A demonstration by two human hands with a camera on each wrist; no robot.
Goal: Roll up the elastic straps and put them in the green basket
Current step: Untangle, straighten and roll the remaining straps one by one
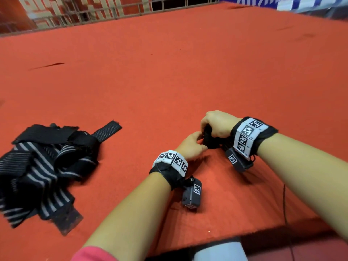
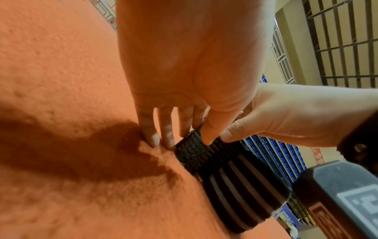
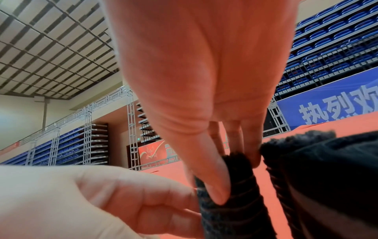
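1. Both hands work one striped elastic strap (image 2: pixel 235 182) on the red worktop (image 1: pixel 169 72), near its front edge.
2. Left hand (image 1: pixel 190 147): thumb and forefinger pinch the strap's dark end, other fingers (image 2: pixel 151 135) curled with tips down on the worktop. Likely bracing so the roll starts tight.
3. Right hand (image 1: pixel 216 125): fingers curled over the same end from the far side, thumb (image 3: pixel 212 182) pressed on the fabric, pinching it. Looks like it holds the first turn while the left feeds.
4. The end stands up off the worktop as a small tight fold; the striped remainder trails flat toward the person's right wrist. Roll looks barely begun, judging by how much strap lies loose.
5. Pile of straps (image 1: pixel 41 166), black and striped, lies tangled well apart on the left side of the worktop; one plain black strap end (image 1: pixel 108 129) sticks out toward the middle. Still to be rolled.
6. Green basket: not in any view, can't tell where it is.
7. Risk, as a guess: elastic springs open if either pinch loosens, so both hands stay close together on the core.
8. Wrist cameras with marker bands (image 1: pixel 170 159) on both wrists; blue seating and railing behind.
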